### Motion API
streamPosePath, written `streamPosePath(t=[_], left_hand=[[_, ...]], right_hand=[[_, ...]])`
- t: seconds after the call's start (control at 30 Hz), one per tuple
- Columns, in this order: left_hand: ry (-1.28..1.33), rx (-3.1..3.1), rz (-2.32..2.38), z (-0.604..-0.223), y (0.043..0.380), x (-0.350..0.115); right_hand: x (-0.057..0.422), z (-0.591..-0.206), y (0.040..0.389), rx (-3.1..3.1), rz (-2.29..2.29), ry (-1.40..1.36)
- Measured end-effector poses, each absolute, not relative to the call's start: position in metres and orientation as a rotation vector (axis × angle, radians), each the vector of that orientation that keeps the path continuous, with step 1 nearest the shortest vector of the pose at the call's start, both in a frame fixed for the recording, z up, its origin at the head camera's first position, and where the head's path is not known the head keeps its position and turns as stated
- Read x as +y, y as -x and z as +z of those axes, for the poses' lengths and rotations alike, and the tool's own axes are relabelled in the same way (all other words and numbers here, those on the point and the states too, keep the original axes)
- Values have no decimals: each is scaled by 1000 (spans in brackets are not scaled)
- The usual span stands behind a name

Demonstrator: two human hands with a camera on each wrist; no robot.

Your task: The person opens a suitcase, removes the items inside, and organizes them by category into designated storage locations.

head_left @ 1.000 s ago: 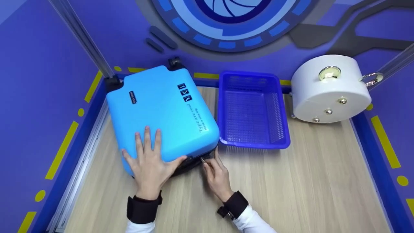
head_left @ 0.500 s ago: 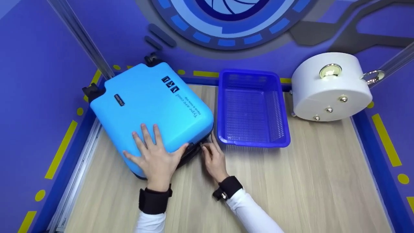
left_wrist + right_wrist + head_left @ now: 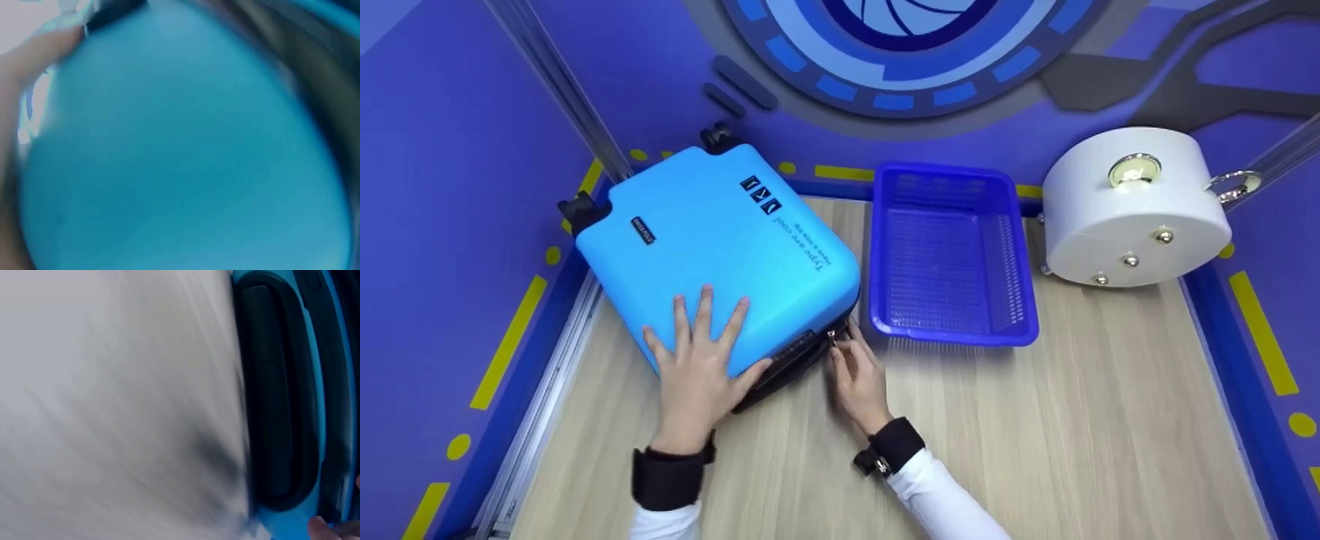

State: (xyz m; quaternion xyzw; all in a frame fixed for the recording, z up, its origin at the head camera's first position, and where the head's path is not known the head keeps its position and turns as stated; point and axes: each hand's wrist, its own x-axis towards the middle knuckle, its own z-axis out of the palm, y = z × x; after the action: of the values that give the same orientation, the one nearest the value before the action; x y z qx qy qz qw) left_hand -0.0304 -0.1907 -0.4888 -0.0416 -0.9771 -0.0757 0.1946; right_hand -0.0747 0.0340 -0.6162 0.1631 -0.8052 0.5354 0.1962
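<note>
A light blue hard-shell suitcase (image 3: 712, 247) lies flat and turned at an angle on the wooden tabletop. My left hand (image 3: 697, 382) rests on its near left part, fingers spread and straight. Blue shell (image 3: 185, 146) fills the blurred left wrist view, with a finger or thumb at its upper left. At the suitcase's near right corner, my right hand (image 3: 861, 382) pinches a small metal zipper pull (image 3: 832, 335) on the black side seam. A black carry handle (image 3: 273, 394) shows on the side in the right wrist view, where fingertips (image 3: 320, 529) appear at the bottom right.
A blue perforated plastic basket (image 3: 1027, 322) stands close to the suitcase's right. Farther right sits a white drum-shaped case (image 3: 1132, 210) with gold studs and a ring handle. Blue walls (image 3: 457, 225) enclose the wooden tabletop (image 3: 1072, 420) at the back and sides.
The suitcase has turned counterclockwise, its wheeled end swinging left. My right hand has moved slightly away from me with the zipper pull. My left hand has lately shifted a little left.
</note>
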Motion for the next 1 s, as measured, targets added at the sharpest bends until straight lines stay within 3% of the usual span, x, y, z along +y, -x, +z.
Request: streamPosePath(t=[0.2,0.53,1.0], left_hand=[[154,-2741,-433,-487,31,-212],[101,-2668,-481,-495,31,-208],[-13,-2552,-483,-499,36,-181]], right_hand=[[29,-616,69,-2248,1380,-543],[16,-614,53,-2239,1289,-602],[32,-614,71,-2417,1468,-535]])
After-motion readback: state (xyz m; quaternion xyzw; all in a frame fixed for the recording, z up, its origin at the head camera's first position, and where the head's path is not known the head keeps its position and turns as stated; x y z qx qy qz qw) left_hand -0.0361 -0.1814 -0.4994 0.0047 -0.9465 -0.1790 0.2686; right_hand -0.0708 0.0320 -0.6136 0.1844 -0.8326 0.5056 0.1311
